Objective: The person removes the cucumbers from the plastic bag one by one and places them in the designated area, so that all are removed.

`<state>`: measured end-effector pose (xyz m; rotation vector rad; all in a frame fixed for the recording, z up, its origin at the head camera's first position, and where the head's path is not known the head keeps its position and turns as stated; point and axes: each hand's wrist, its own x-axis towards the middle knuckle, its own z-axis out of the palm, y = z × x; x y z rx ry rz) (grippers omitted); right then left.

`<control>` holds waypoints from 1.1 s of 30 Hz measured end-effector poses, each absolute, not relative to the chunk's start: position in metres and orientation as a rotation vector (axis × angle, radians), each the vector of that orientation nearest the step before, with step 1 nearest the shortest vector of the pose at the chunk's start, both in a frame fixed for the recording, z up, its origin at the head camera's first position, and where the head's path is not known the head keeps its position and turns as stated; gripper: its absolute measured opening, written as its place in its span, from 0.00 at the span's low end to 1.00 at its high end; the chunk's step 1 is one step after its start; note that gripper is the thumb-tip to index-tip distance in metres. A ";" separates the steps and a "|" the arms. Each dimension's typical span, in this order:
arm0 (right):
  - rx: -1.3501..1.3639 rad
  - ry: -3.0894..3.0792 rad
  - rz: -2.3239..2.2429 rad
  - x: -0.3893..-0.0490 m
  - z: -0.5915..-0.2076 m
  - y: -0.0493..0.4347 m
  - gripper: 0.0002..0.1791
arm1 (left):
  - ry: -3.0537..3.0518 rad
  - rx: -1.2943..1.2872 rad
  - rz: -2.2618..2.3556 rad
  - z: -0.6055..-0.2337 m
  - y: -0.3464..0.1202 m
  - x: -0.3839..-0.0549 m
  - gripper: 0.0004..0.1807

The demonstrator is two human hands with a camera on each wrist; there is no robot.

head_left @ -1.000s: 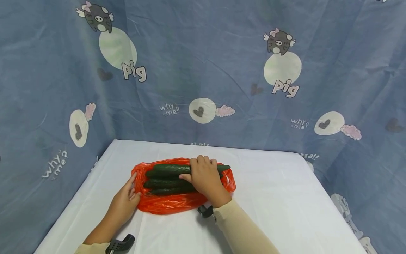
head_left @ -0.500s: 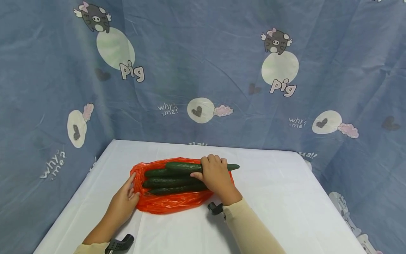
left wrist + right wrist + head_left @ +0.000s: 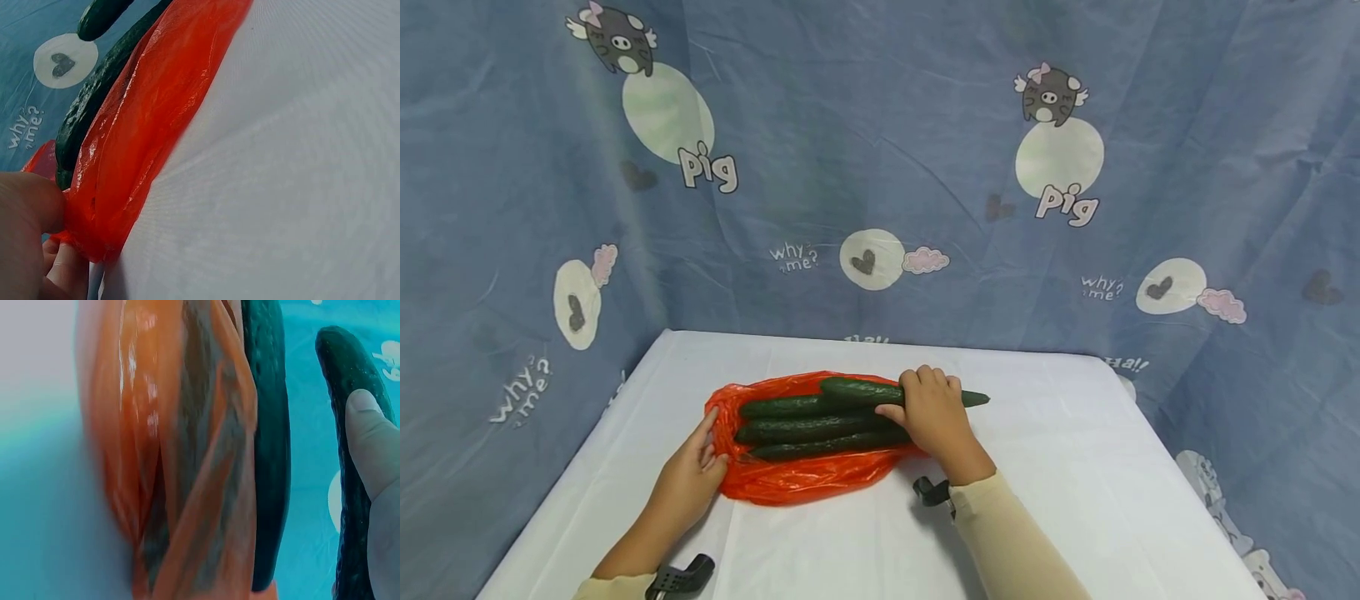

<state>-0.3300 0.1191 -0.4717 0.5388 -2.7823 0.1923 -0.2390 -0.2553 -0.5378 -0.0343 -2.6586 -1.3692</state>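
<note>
A red plastic bag (image 3: 797,483) lies on the white table with several dark green cucumbers (image 3: 808,430) side by side in its opening. My left hand (image 3: 687,482) pinches the bag's left end; the left wrist view shows the thumb and fingers on the crumpled red plastic (image 3: 94,219). My right hand (image 3: 937,417) grips the topmost cucumber (image 3: 859,390), whose tapered end sticks out to the right past the fingers. In the right wrist view the thumb lies along this held cucumber (image 3: 353,550), apart from the bagged cucumber (image 3: 269,444) beside it.
The white tabletop (image 3: 1075,467) stretches around the bag on all sides. A blue printed cloth (image 3: 880,167) hangs behind the table and along both sides. Black camera mounts (image 3: 681,575) sit at the wrists.
My right hand has moved to the right with the gripped cucumber, sliding it along over the others. More of the cucumbers beneath now shows. My left hand keeps its place on the bag.
</note>
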 end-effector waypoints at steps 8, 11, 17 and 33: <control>0.493 -2.747 0.201 -0.338 -0.470 0.144 0.34 | -2.647 -0.039 -1.376 -0.535 -0.252 -0.247 0.44; 0.465 -2.770 0.197 -0.334 -0.471 0.154 0.33 | -2.661 -0.036 -1.387 -0.538 -0.250 -0.245 0.44; 0.458 -2.801 0.223 -0.327 -0.479 0.171 0.32 | -2.699 -0.018 -1.364 -0.542 -0.253 -0.242 0.46; 0.337 -2.876 0.359 -0.327 -0.487 0.213 0.28 | -2.701 -0.017 -1.333 -0.539 -0.255 -0.240 0.45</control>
